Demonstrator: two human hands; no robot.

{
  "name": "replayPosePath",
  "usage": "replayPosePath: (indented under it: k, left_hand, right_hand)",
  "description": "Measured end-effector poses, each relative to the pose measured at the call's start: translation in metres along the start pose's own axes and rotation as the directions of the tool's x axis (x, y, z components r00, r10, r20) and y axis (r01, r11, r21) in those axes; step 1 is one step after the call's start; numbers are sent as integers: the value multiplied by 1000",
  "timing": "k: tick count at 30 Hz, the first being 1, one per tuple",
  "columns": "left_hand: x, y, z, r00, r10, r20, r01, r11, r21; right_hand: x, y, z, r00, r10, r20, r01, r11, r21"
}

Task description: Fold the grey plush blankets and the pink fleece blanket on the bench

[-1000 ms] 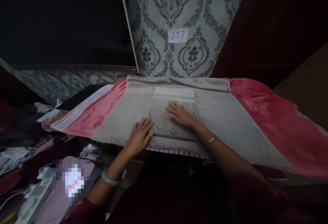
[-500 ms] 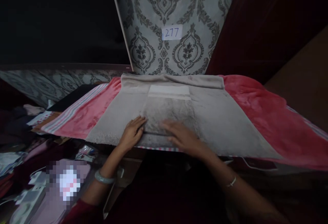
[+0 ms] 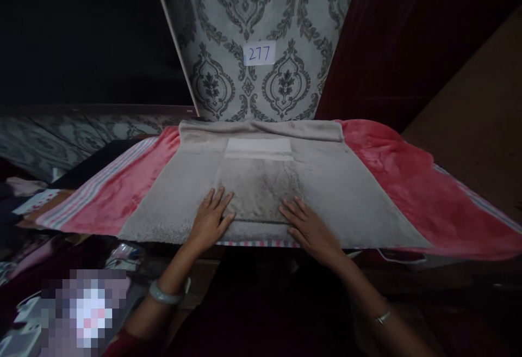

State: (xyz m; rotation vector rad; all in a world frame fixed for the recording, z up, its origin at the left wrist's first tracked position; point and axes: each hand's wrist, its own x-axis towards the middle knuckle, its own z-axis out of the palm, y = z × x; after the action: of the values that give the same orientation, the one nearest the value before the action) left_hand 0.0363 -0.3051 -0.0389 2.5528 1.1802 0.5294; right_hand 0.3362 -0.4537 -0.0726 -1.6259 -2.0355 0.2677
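A grey plush cloth (image 3: 326, 183) lies spread over a pink-red fleece blanket (image 3: 387, 166), with its far edge rolled or folded over. On its middle rests a darker grey towel (image 3: 259, 185) with a pale band across its far end; it lies flat. My left hand (image 3: 209, 225) is spread with palm down at the towel's near left corner. At the near right corner my right hand (image 3: 310, 229) also lies flat, fingers apart. Neither hand grips anything.
Behind stands a patterned wall with a numbered paper label (image 3: 259, 53). A dark screen (image 3: 89, 41) fills the upper left, a dark red panel (image 3: 367, 57) the right. Clothes and a power strip (image 3: 24, 319) sit low on the left, beside a blurred-out patch.
My right hand, blurred over the towel before, has moved right and settled at its near right corner. My left hand stays near the left corner, fingers more spread. The view has shifted slightly.
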Motion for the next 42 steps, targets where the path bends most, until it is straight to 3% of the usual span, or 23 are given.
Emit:
replayPosePath:
  k: [3,5,7,9,11,13,15,18,21,26,29,31,36,39,42]
  left_hand:
    - [1,-22,-10,988,-143,-57,107,907,-408]
    - [10,-31,-17,942,-335,-36,218,687,-693]
    - [24,-36,-22,881,-468,65,268,384,-884]
    - [39,-39,-26,848,-501,173,265,117,-957]
    - [53,-43,-28,839,-479,260,264,-61,-963]
    - [62,-48,-29,838,-437,326,275,-176,-945]
    - [66,-52,-30,840,-401,365,290,-236,-928]
    - [64,-54,-31,856,-342,387,316,-245,-917]
    - [59,-53,-30,865,-309,395,347,-199,-917]
    - [53,-43,-24,899,-332,284,307,17,-952]
    - [52,-38,-21,884,-403,236,318,151,-936]
    - [55,-37,-20,873,-432,227,332,184,-925]
    - [66,-41,-22,823,-496,278,396,149,-906]
    - [70,-43,-20,834,-446,326,416,120,-901]
    - [72,-42,-15,872,-397,288,373,155,-915]
  right_hand:
    - [-5,10,-9,992,86,-89,-57,956,289]
    - [0,22,-16,951,247,-186,-122,852,509]
    - [13,34,-18,861,448,-242,-158,687,710]
    - [30,44,-16,768,596,-235,-130,504,854]
    - [49,49,-10,696,685,-214,-66,358,932]
    - [64,51,-2,656,732,-183,-17,257,966]
    - [72,50,3,638,757,-143,-5,191,982]
    - [71,50,5,633,772,-51,-53,109,993]
    - [67,51,2,654,756,35,-105,45,993]
    - [68,48,-6,760,646,68,-133,53,990]
    - [71,42,-12,828,553,90,-150,64,987]
    - [73,36,-15,849,513,127,-171,39,984]
    - [73,23,-16,811,528,252,-274,-38,961]
    - [70,19,-13,773,569,282,-310,-49,949]
    - [66,20,-10,774,572,271,-307,-36,951]
